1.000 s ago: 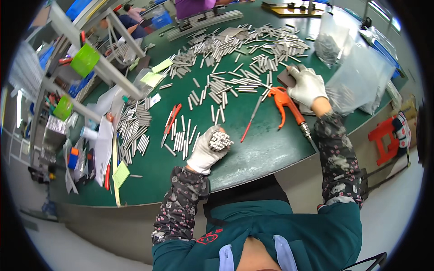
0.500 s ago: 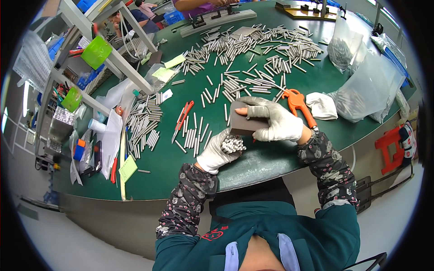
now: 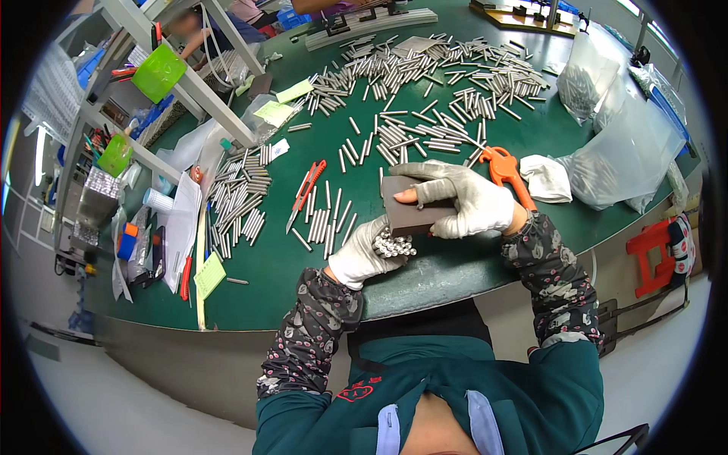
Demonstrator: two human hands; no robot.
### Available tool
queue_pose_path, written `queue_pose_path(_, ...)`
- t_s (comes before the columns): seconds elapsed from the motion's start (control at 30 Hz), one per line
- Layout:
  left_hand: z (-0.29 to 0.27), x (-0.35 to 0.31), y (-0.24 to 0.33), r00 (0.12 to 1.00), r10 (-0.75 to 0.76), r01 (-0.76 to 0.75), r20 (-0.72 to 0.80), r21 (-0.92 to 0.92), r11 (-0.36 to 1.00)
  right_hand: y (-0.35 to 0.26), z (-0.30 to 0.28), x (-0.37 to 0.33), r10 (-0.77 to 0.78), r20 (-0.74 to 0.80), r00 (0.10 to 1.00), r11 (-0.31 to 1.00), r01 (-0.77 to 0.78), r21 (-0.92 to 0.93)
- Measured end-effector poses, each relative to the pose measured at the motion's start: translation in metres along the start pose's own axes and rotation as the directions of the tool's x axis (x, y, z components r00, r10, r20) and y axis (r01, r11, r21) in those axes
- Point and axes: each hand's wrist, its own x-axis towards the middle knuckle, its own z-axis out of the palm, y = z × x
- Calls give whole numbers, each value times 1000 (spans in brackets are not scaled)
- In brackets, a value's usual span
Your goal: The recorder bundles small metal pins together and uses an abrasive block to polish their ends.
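My gloved left hand [image 3: 362,258] is closed round a bundle of short metal rods [image 3: 393,245], their round ends showing at the right. Just above and right of it, my gloved right hand [image 3: 472,201] grips a dark brown rectangular block [image 3: 409,215]. The block's lower edge comes close to the bundle; whether they touch I cannot tell. Loose metal rods [image 3: 327,220] lie beside the left hand, next to a red utility knife [image 3: 306,196]. An orange air blow gun [image 3: 506,173] and a white cloth [image 3: 546,179] lie right of my right hand.
Many loose rods [image 3: 402,68] cover the far part of the green table [image 3: 258,303], with another pile [image 3: 236,201] at left. Clear plastic bags [image 3: 618,159] of rods stand at right. A grey shelf frame [image 3: 227,121] rises at left. A person's arm [image 3: 315,6] shows across the table.
The block has tilted slightly in my right hand, so more of its top face shows. My left hand keeps hold of the bundle. The whole view has shifted a little.
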Motion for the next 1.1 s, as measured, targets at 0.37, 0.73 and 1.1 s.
queue_pose_path(0.37, 1, 4, 1, 999, -5, 5, 31, 10, 1000, 1, 3, 3, -50, -20, 999, 999, 50, -10)
queue_pose_path(0.73, -1, 3, 1, 999, -22, 18, 38, 108, 994, 2, 9, 11, -121, 2, 993, 992, 121, -27)
queue_pose_path(1.1, 2, 1, 2, 999, 25, -27, 28, 67, 997, 5, 20, 23, -192, 48, 980, 980, 194, -40)
